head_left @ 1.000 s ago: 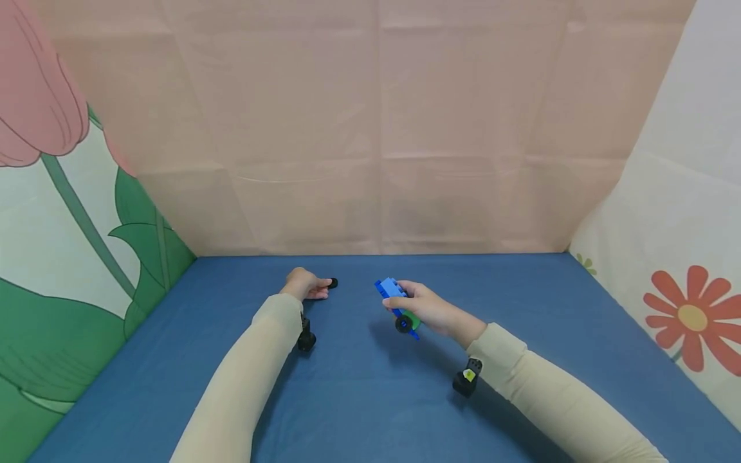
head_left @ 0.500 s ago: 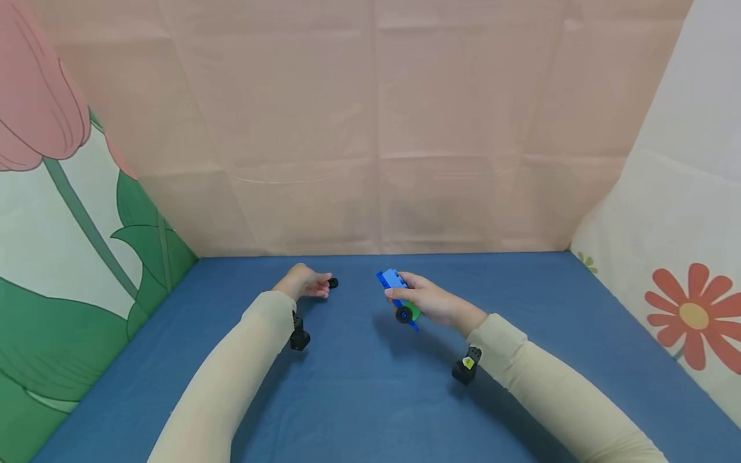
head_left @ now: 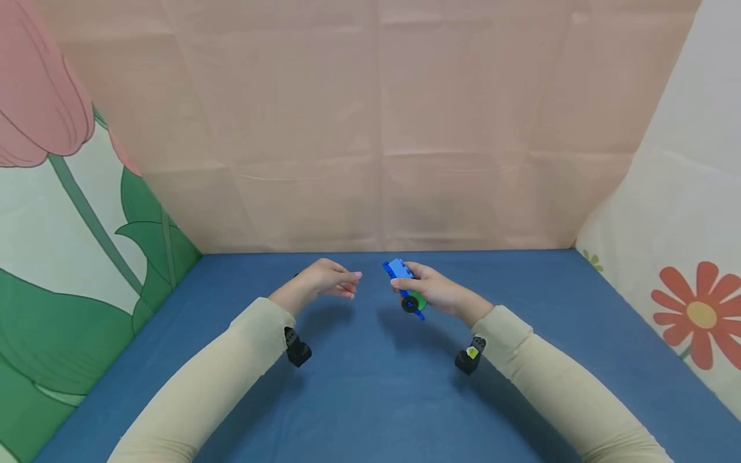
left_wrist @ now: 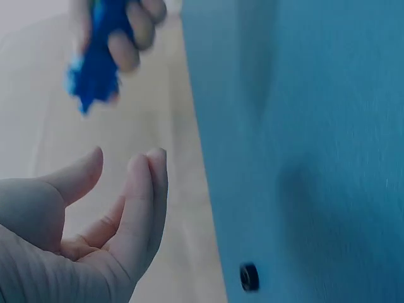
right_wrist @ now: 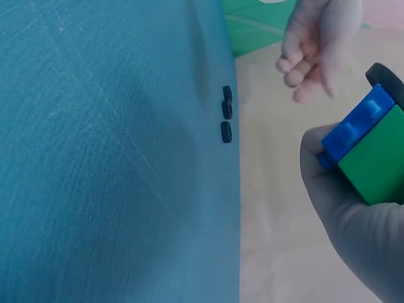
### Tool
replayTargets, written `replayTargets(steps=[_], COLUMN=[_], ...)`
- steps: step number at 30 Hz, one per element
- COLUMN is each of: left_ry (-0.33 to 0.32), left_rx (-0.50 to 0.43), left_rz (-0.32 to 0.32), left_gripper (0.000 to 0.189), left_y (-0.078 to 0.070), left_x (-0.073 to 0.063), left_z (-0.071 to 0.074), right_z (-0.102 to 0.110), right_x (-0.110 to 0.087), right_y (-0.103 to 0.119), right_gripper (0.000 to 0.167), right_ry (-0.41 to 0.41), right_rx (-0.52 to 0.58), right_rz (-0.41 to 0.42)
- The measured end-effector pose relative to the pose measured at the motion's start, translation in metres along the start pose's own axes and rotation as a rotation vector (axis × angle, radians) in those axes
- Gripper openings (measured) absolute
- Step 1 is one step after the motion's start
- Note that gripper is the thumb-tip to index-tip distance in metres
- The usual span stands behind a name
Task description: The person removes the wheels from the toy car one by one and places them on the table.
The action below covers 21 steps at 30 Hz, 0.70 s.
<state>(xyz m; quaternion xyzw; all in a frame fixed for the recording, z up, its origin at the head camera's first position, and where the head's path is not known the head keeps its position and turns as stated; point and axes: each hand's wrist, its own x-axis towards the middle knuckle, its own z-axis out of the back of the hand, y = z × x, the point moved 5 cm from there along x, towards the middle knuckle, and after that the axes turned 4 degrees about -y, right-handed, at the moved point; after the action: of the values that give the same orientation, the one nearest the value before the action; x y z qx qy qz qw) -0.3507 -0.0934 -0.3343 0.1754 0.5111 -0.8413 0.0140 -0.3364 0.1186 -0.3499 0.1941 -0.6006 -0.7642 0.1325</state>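
My right hand (head_left: 442, 292) grips a toy car of building blocks (head_left: 399, 269) above the table. It has blue blocks, a green block (right_wrist: 375, 158) and a black wheel (head_left: 410, 303). In the right wrist view the fingers cover part of the car. To its left, my left hand (head_left: 327, 281) hovers with its fingers toward the car, not touching it. The left wrist view shows a gap between thumb (left_wrist: 85, 173) and fingers, with nothing in it. Several loose black wheels lie on the table, one wheel (right_wrist: 226, 132) apart from two wheels (right_wrist: 227, 102) close together.
A blue cloth covers the table (head_left: 370, 399). Behind it rises a plain beige backdrop (head_left: 376, 128). Printed flower panels stand at the left (head_left: 75, 308) and right (head_left: 648, 225). Each wrist carries a small black camera (head_left: 298, 347).
My left hand has moved right, nearer the car. The black wheel seen at its fingertips before no longer shows there. My right hand, still gripping the car, has shifted slightly farther away from me.
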Motion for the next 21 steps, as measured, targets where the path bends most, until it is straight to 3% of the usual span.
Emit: replayTargets(steps=[3, 6, 12, 17, 21], left_ry=[0.019, 0.049, 0.108, 0.159, 0.158], left_rx=[0.017, -0.041, -0.164, -0.245, -0.279], left_rz=[-0.055, -0.095, -0.125, -0.157, -0.193], left_gripper=[0.041, 0.036, 0.036, 0.036, 0.033], left_y=[-0.005, -0.005, 0.000, -0.005, -0.006], left_x=[-0.011, -0.018, -0.028, -0.039, -0.043], left_z=[-0.009, -0.018, -0.038, -0.056, -0.066], right_z=[0.001, 0.001, 0.001, 0.000, -0.002], right_x=[0.002, 0.004, 0.005, 0.005, 0.005], right_y=[0.001, 0.001, 0.006, 0.011, 0.013], right_gripper=[0.071, 0.076, 0.078, 0.081, 0.083], right_ry=[-0.033, -0.066, -0.092, -0.106, -0.096], right_rx=[-0.008, -0.023, -0.003, 0.031, 0.057], right_rz=[0.002, 0.000, 0.008, 0.009, 0.012])
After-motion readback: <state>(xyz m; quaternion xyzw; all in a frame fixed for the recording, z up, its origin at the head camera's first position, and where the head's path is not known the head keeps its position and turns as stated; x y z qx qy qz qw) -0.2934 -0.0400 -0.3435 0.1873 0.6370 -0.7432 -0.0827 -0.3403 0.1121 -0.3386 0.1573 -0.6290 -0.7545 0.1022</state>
